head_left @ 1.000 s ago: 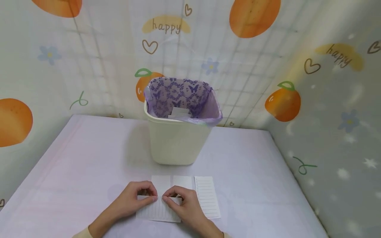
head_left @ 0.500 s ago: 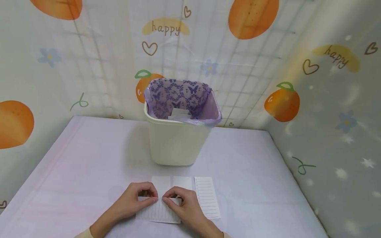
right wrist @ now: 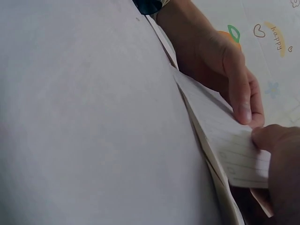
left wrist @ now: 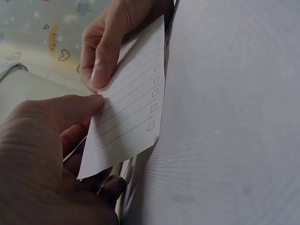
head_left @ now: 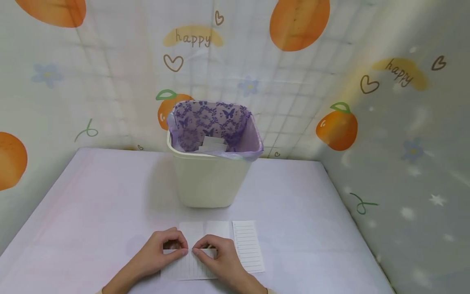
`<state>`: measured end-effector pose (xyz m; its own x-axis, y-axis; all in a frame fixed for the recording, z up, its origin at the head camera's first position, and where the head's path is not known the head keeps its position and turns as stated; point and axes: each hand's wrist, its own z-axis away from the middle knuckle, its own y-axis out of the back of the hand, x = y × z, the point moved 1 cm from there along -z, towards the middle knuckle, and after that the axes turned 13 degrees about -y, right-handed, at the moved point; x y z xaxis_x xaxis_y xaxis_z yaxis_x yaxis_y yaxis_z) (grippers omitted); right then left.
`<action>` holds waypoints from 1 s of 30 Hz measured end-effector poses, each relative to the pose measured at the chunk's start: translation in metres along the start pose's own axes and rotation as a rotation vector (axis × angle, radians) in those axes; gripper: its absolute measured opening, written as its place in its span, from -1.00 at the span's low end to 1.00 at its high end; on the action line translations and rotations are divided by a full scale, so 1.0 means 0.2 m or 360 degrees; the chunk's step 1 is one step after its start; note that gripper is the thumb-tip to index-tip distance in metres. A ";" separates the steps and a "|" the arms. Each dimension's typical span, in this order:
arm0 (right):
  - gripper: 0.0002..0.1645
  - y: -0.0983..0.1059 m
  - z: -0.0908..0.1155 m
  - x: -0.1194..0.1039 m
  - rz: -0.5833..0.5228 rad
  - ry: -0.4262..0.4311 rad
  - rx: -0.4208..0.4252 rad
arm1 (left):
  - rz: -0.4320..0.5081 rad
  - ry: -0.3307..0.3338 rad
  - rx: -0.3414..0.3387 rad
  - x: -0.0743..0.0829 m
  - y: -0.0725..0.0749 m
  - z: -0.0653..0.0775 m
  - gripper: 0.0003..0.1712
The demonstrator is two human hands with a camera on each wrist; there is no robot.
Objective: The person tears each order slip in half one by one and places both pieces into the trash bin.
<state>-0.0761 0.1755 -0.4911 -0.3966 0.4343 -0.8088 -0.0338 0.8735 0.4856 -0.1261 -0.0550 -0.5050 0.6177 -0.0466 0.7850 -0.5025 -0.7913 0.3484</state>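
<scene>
Both hands meet at the upper edge of a lined paper slip with checkboxes (head_left: 189,267), low in the head view. My left hand (head_left: 159,251) pinches that edge between thumb and fingers. Close beside it, my right hand (head_left: 222,257) pinches the same edge. In the left wrist view the slip (left wrist: 129,103) is held tilted, its lines and boxes showing, and the two thumbs nearly touch. The right wrist view shows the slip (right wrist: 234,150) too, partly behind my right hand (right wrist: 286,161). No tear can be made out.
Pale slips (head_left: 191,229) lie just beyond the hands, partly covered. A lined checklist slip (head_left: 249,247) lies to the right. Farther back stands a cream bin (head_left: 207,181) with a purple butterfly-patterned liner (head_left: 242,126) and paper pieces (head_left: 213,143) inside. Patterned curtains surround the table (head_left: 110,192).
The head view has turned slightly, so everything sits a little lower and farther left. Both hands keep the same pinch on the slip, with hardly any movement.
</scene>
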 end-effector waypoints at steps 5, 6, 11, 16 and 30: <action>-0.94 -0.02 -0.04 -0.03 -0.0016 -0.0080 -0.0039 | 0.0029 0.0031 0.0013 0.00 0.04 0.01 -0.84; -0.94 -0.02 -0.04 -0.03 -0.0015 -0.0095 -0.0041 | 0.0042 0.0032 0.0019 0.00 0.04 0.01 -0.84; -0.92 0.00 -0.02 -0.02 0.0008 0.0008 -0.0018 | 0.0095 0.0025 0.0040 -0.02 0.00 0.03 -0.85; -0.92 0.01 0.01 0.03 0.0044 0.0156 0.0025 | 0.0102 -0.0037 0.0072 -0.04 -0.04 0.04 -0.82; -0.83 -0.02 0.00 0.02 0.0005 0.0209 0.0086 | 0.0121 0.0210 -0.0004 -0.01 0.01 0.02 -0.91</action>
<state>-0.0776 0.1725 -0.4958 -0.5132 0.4079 -0.7551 0.0159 0.8842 0.4668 -0.1249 -0.0587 -0.5083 0.4930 -0.0260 0.8696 -0.5465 -0.7870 0.2863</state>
